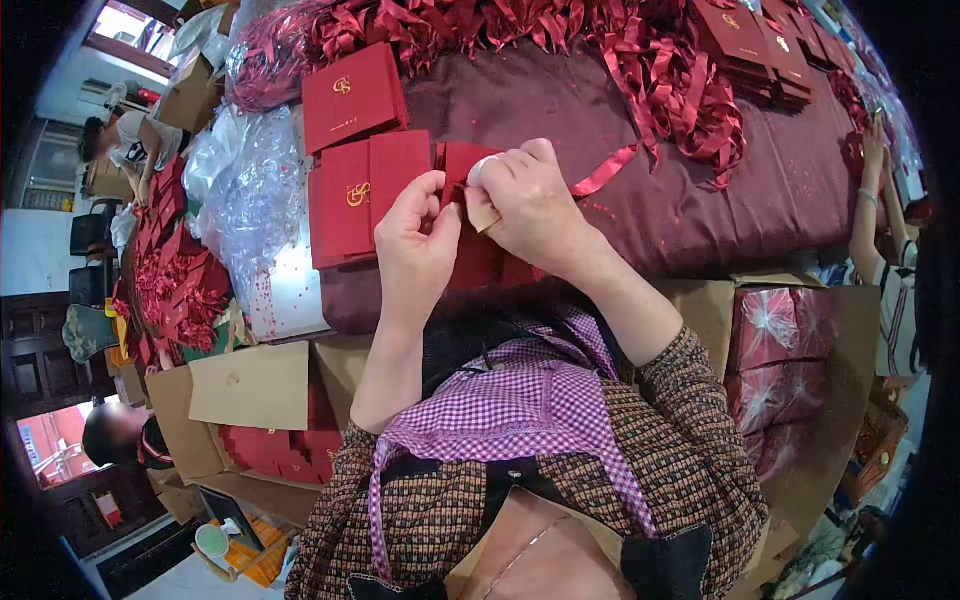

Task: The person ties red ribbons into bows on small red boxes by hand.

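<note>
My left hand (417,245) is closed at the left edge of a red card (462,160), its thumb and fingers pinched at a dark spot on it. My right hand (528,208) is curled over the card's right side, with a small tan piece (482,212) and something white under its fingers. A red ribbon (605,172) runs out to the right from behind my right hand. Just left of my hands lie stacked red cards with gold lettering (340,205), and another stack (352,98) lies behind them. What my left fingertips pinch is too small to make out.
Red ribbons (680,100) and more card stacks (740,45) cover the cloth's far side. Clear plastic (250,200) lies left. Open boxes hold red cards (270,450) and wrapped red packs (780,340). People are at left (135,140), lower left (125,435) and right (895,270).
</note>
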Demonstrator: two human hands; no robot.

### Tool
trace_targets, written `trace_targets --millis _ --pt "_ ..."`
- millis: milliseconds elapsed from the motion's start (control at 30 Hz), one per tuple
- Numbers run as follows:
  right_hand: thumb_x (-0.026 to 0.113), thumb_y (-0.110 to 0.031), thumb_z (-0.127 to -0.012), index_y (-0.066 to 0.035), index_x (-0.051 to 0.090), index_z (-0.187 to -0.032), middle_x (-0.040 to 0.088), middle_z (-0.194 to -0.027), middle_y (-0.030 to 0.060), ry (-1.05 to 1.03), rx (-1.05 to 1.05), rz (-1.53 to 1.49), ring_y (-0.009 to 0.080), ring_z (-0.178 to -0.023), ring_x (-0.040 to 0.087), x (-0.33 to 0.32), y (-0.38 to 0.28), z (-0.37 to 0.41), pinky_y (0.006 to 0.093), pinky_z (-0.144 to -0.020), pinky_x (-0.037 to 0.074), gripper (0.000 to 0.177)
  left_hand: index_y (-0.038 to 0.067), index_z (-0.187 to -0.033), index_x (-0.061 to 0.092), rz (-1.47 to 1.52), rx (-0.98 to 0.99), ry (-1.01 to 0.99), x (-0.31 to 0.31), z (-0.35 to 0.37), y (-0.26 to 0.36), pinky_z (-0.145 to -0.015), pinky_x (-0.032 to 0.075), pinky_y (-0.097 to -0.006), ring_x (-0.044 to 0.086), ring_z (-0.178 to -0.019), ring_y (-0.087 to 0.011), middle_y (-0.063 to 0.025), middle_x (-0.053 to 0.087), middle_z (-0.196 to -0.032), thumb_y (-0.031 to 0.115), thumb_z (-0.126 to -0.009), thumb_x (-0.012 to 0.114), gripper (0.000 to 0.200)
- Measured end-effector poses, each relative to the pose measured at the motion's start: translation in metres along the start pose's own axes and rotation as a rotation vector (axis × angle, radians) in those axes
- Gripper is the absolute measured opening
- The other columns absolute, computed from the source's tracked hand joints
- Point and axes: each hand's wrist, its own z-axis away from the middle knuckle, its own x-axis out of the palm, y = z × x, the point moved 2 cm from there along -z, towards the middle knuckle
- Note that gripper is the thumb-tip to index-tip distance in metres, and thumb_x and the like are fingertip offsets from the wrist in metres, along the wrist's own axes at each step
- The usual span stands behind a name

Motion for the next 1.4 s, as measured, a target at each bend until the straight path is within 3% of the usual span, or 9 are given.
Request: trace_targets --millis 200,333,500,700,1000,1100,1233,1333,1400 --pt "0.064 -0.012 -0.074 -0.007 0.051 -0.075 0.059 -0.066 0.0083 -0.231 0.132 -0.253 0.0257 -0.064 0.058 -0.011 0.007 -0.011 0.0375 -0.071 0.038 0.014 -0.002 -0.107 0.062 -0.088 0.079 -0.005 0.004 0.0 0.0 -0.054 0.041 -0.022 0.047 -0.061 -0.006 -0.0015 0.051 -0.069 -0.006 -0.08 0.062 0.028" --pt "0.063 -0.012 -0.075 -0.007 0.051 -0.074 0.058 -0.064 0.0081 -0.124 -0.071 0.011 0.0254 -0.064 0.058 -0.01 0.0 -0.012 0.0376 -0.072 0.038 0.013 -0.001 -0.108 0.063 -0.192 0.127 -0.014 0.002 0.001 0.002 -0.057 0.046 -0.0272 0.054 -0.064 -0.0139 -0.0078 0.056 -0.072 -0.006 -0.078 0.061 0.029" --pt "0.064 -0.011 -0.074 -0.007 0.05 -0.072 0.057 -0.062 0.0071 -0.117 -0.144 0.106 0.025 -0.063 0.058 -0.008 -0.002 -0.013 0.038 -0.072 0.039 0.014 -0.004 -0.112 0.061 -0.128 0.154 -0.048 0.004 0.0 -0.005 -0.062 0.044 -0.0223 0.052 -0.07 -0.0078 -0.0023 0.058 -0.077 -0.007 -0.083 0.057 0.029" --pt "0.061 -0.008 -0.078 -0.008 0.054 -0.076 0.06 -0.066 0.0077 -0.154 0.027 -0.313 0.0258 -0.065 0.059 -0.021 0.016 -0.016 0.0372 -0.075 0.04 0.007 -0.005 -0.116 0.06 -0.04 0.009 -0.189 -0.008 -0.004 0.014 -0.066 0.047 -0.0253 0.054 -0.076 -0.0062 -0.004 0.064 -0.084 0.001 -0.091 0.057 0.026" --pt "0.072 -0.013 -0.077 -0.007 0.063 -0.088 0.062 -0.078 0.0049 -0.335 0.051 -0.398 0.0241 -0.079 0.058 -0.035 0.02 -0.017 0.0358 -0.084 0.041 0.015 -0.003 -0.097 0.063 -0.181 0.212 -0.087 -0.002 -0.013 -0.001 -0.074 0.051 -0.033 0.066 -0.083 -0.0274 -0.0166 0.067 -0.09 -0.003 -0.082 0.061 0.016" --pt "0.069 -0.016 -0.08 -0.003 0.066 -0.1 0.064 -0.078 0.0124 -0.284 0.174 -0.527 0.0304 -0.082 0.061 -0.053 0.022 -0.036 0.038 -0.069 0.049 0.024 -0.003 -0.095 0.063 -0.168 0.16 -0.141 -0.003 -0.015 -0.001 -0.074 0.051 -0.0333 0.065 -0.082 -0.0265 -0.016 0.066 -0.087 -0.003 -0.081 0.06 0.014" --pt "0.063 -0.01 -0.084 -0.012 0.067 -0.105 0.062 -0.097 0.0078 -0.235 -0.064 -0.424 0.0269 -0.095 0.058 -0.038 0.025 -0.037 0.0372 -0.087 0.043 0.021 -0.004 -0.093 0.062 -0.135 0.207 -0.18 0.001 -0.018 0.004 -0.071 0.05 -0.034 0.064 -0.08 -0.0279 -0.0162 0.066 -0.086 -0.002 -0.082 0.059 0.012" --pt "0.061 -0.009 -0.085 -0.013 0.066 -0.102 0.061 -0.093 0.0041 -0.272 -0.082 -0.436 0.0247 -0.094 0.057 -0.035 0.025 -0.037 0.0353 -0.089 0.041 0.018 -0.004 -0.091 0.061 -0.158 0.258 -0.176 0.002 -0.019 0.007 -0.065 0.048 -0.0293 0.06 -0.07 -0.0188 -0.0121 0.064 -0.079 -0.002 -0.083 0.057 0.01" --pt "0.061 -0.01 -0.085 -0.012 0.065 -0.095 0.061 -0.089 0.0024 -0.37 -0.076 -0.417 0.0236 -0.092 0.057 -0.039 0.029 -0.038 0.0351 -0.087 0.041 0.011 -0.003 -0.09 0.061 -0.038 0.041 -0.202 0.001 -0.016 0.006 -0.059 0.042 -0.0231 0.052 -0.065 -0.0073 -0.0031 0.06 -0.073 -0.001 -0.084 0.056 0.008"
